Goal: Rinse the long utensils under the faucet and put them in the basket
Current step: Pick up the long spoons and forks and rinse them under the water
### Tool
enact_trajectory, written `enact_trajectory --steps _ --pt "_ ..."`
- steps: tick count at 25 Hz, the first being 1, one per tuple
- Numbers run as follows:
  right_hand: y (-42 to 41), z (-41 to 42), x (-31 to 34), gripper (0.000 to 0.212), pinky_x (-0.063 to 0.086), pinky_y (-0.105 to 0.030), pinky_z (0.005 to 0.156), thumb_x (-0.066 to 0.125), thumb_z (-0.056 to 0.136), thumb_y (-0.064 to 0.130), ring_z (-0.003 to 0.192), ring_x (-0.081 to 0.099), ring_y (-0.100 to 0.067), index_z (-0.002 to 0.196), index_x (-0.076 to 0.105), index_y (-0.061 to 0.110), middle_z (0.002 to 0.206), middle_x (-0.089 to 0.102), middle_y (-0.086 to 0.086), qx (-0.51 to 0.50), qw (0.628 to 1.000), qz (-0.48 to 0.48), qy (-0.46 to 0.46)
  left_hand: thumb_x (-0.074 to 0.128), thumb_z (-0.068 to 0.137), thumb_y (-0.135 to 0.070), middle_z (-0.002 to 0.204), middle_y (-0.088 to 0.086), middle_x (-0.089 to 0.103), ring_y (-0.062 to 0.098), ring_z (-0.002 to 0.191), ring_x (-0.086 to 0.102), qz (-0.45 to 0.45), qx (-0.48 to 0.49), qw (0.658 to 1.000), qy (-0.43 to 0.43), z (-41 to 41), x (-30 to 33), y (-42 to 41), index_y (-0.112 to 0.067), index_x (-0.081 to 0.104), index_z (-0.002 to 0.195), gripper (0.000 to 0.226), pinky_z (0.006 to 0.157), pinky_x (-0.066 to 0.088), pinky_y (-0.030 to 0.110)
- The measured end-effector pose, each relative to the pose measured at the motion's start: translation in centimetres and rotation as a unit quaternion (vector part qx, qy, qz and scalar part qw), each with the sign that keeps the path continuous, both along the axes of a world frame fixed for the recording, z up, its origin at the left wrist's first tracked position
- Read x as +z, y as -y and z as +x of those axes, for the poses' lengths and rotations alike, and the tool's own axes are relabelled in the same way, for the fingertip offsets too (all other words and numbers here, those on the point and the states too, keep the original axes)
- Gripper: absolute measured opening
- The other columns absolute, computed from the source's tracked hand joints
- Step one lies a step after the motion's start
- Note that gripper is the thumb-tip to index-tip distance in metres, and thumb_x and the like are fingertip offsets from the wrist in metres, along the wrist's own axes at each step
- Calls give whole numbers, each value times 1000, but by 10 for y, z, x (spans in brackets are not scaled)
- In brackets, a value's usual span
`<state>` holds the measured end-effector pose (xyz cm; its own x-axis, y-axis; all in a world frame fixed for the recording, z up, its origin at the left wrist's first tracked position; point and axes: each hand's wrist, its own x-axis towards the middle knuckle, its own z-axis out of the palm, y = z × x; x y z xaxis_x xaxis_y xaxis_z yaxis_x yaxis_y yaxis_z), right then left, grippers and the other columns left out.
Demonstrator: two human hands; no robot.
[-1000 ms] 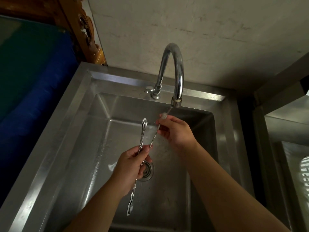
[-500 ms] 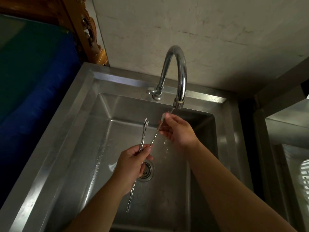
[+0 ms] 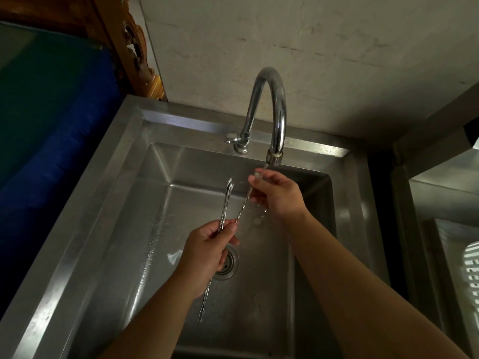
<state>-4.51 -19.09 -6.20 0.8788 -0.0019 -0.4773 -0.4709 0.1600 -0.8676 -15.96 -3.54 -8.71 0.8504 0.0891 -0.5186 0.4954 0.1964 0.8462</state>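
Two long twisted metal utensils are held over the steel sink (image 3: pixel 124 229). My left hand (image 3: pixel 207 250) grips both around their middles. One utensil (image 3: pixel 226 200) points up and away with its tip free. The other utensil (image 3: pixel 242 211) slants up to the right, where my right hand (image 3: pixel 277 195) pinches its upper end just under the spout of the curved chrome faucet (image 3: pixel 274 104). Water runs from the spout onto that end and drips below my right hand. A forked end (image 3: pixel 203 307) hangs below my left hand above the sink floor.
The drain (image 3: pixel 228 265) lies in the sink floor behind my left hand. The tap handle (image 3: pixel 232 138) sits at the faucet base. A white slotted basket (image 3: pixel 471 275) shows at the right edge, in a second steel basin. Blue and green surfaces lie on the left.
My right hand has stayed on the slanted utensil's top end under the running water, shifting slightly. The white foam on the left utensil's tip is gone. The view has tilted slightly.
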Motion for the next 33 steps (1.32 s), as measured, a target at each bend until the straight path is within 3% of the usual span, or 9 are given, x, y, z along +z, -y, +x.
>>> enact_trajectory --steps 6,11,13,16,19,23,26,28,33 --pt "0 2 2 11 57 -24 50 71 97 20 58 67 -13 102 72 11 76 67 -6 10 993 74 -92 71 92 -32 70 -2 73 7 40 37 -25 2 1000 -12 -5 -2 -3 -28 81 96 11 38 26 16" --pt "1 -12 5 52 57 -36 69 38 107 53 74 70 -16 112 73 14 80 68 -1 39 972 186 -137 66 96 -26 73 1 76 6 38 36 -79 -29 996 -39 0 4 1 -13 77 105 20 35 26 16" --pt "1 -16 8 52 61 -41 73 36 108 52 74 67 -18 102 70 13 77 63 -2 1 956 265 -129 65 97 -26 74 2 77 6 37 37 -97 -38 993 -49 3 8 6 -10 75 108 22 34 26 15" --pt "3 -17 15 35 62 -33 60 46 108 38 58 57 -13 90 61 13 70 53 -1 -68 943 304 -117 62 98 -31 79 5 80 6 39 40 -101 -43 992 -59 7 13 9 -15 76 106 23 36 27 14" --pt "7 -18 19 30 47 -23 45 45 110 33 50 45 -9 89 57 15 66 49 1 -114 949 274 -106 53 103 -33 83 6 80 8 40 45 -110 -40 991 -68 12 16 12 -18 77 104 28 36 29 14" --pt "8 -21 27 30 36 -21 42 42 111 33 50 40 -8 90 55 17 67 48 2 -140 963 220 -72 49 105 -28 94 9 82 14 40 54 -97 -42 993 -51 15 18 16 -17 68 110 23 36 30 15" --pt "10 -21 35 28 31 -21 40 42 111 32 47 37 -7 92 57 17 65 49 4 -151 976 153 -28 48 106 -27 98 9 81 23 50 69 -120 -47 991 -37 14 18 16 -14 65 109 22 38 46 23" --pt "15 -20 43 28 28 -22 38 45 110 33 46 36 -6 90 59 19 64 50 5 -144 985 92 -9 50 105 -26 91 6 79 20 52 68 -123 -41 991 -39 13 16 14 -15 72 103 25 41 53 28" --pt "8 -39 38 31 31 -22 37 77 87 42 42 40 -6 91 72 12 78 64 -1 46 990 -102 -80 57 101 -22 63 -9 55 5 48 46 -138 -27 989 -49 16 12 10 -20 82 102 24 36 30 18"
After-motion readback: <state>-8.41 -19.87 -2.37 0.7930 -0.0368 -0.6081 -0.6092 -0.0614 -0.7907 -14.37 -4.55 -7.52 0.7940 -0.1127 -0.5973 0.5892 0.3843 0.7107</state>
